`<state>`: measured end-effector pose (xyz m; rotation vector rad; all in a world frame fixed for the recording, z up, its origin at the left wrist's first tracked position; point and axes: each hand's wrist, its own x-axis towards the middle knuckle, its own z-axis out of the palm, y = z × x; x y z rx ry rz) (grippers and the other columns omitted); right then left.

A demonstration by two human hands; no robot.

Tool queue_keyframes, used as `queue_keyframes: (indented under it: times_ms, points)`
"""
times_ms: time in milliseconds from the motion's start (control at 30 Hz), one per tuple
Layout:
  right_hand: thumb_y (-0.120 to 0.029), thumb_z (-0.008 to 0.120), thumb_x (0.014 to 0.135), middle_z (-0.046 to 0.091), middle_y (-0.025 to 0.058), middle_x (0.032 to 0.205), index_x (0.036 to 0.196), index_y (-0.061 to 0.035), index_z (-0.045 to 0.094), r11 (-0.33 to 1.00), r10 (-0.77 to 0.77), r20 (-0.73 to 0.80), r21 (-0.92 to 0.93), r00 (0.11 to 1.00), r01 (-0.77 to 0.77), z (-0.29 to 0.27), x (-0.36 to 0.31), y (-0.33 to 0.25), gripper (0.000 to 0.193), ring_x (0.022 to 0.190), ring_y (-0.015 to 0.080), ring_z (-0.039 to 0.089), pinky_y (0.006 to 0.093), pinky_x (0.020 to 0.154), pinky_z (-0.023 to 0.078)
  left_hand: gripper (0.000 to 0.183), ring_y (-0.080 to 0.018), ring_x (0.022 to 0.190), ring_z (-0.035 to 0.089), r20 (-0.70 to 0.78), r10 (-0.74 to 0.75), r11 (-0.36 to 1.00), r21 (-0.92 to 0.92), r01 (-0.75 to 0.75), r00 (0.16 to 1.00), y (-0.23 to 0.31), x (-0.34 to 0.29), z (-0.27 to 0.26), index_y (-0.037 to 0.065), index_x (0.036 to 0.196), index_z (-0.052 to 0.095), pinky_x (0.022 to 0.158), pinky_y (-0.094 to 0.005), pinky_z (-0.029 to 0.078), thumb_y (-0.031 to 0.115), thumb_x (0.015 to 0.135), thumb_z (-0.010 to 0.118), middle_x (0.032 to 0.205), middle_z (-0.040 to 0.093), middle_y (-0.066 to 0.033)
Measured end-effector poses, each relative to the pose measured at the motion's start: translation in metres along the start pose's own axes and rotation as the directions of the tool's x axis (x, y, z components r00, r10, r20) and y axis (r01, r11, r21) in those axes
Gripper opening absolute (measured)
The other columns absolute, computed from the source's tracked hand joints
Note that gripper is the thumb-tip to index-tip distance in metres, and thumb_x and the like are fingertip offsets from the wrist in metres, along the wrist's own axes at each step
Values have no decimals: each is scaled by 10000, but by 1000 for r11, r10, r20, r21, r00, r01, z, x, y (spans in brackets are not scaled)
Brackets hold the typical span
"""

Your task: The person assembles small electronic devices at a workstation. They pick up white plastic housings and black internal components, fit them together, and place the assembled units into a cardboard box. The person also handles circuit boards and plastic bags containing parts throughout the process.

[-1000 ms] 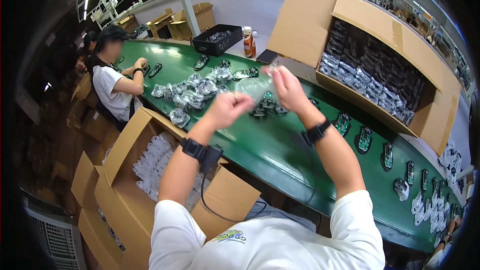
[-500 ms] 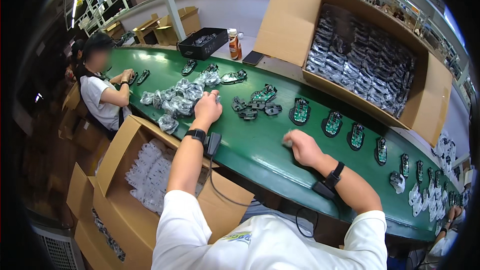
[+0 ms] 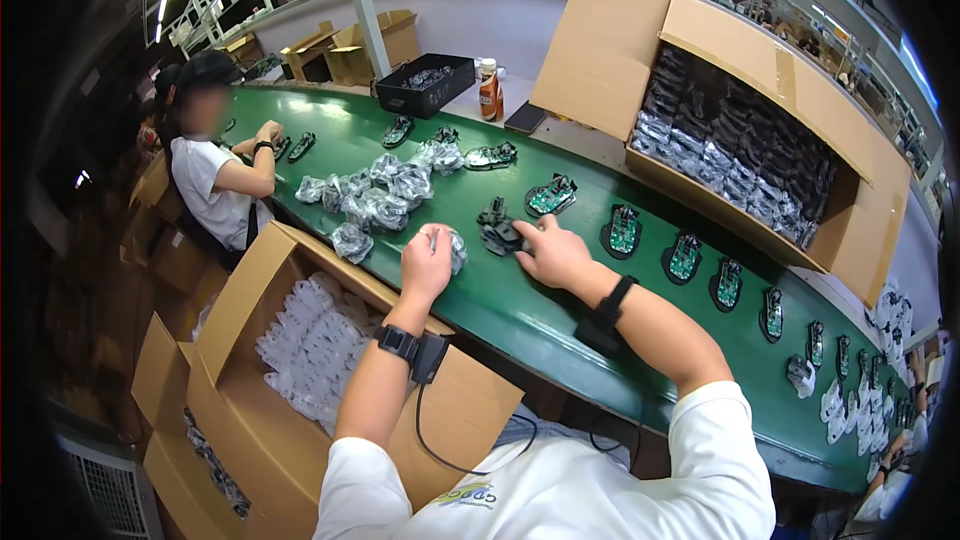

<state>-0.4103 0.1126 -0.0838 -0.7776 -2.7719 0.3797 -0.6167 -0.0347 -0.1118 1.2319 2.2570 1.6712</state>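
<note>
My left hand (image 3: 428,265) is closed around a part in a clear plastic bag (image 3: 458,252), just above the near edge of the green table. To its left lies a heap of similar bagged parts (image 3: 385,185). My right hand (image 3: 552,252) reaches into a small cluster of black plastic pieces (image 3: 497,225), thumb and fingers closed on one at its near side. The fingers partly cover the piece. Just behind the cluster rests a mouse-shaped base with a green circuit board (image 3: 552,196). More such bases (image 3: 622,231) run in a row to the right.
An open carton (image 3: 330,340) of bagged white parts stands at my left. A large carton (image 3: 740,155) full of wrapped dark parts sits behind the table, beside a phone (image 3: 525,117), a bottle (image 3: 490,92) and a black bin (image 3: 425,85). A co-worker (image 3: 215,155) sits at the left.
My left hand has come back from the heap toward me with a bagged part. My right hand has moved left onto the black pieces, which now lie closer together. The view has shifted slightly.
</note>
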Motion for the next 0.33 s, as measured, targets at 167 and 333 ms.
queue_keyframes:
  times_ms: [167,333]
  points:
    - [-319,785,859,506,293,1389,1484,-164,491,991,47,67,119,997,-55,3,56,-34,709,1168,447,636,483,994,542,198,-97,837,657,58,-38,988,-150,47,998,17,2,17,-22,1051,702,756,-279,534,160,987,660,924,741,-50]
    - [-339,825,826,448,177,1525,1539,-144,412,962,-22,-16,271,1000,25,-4,47,-21,847,1259,443,594,440,1046,524,210,-92,831,646,7,-162,903,-403,152,987,-11,4,3,28,1091,729,780,-251,526,201,972,731,935,736,-25]
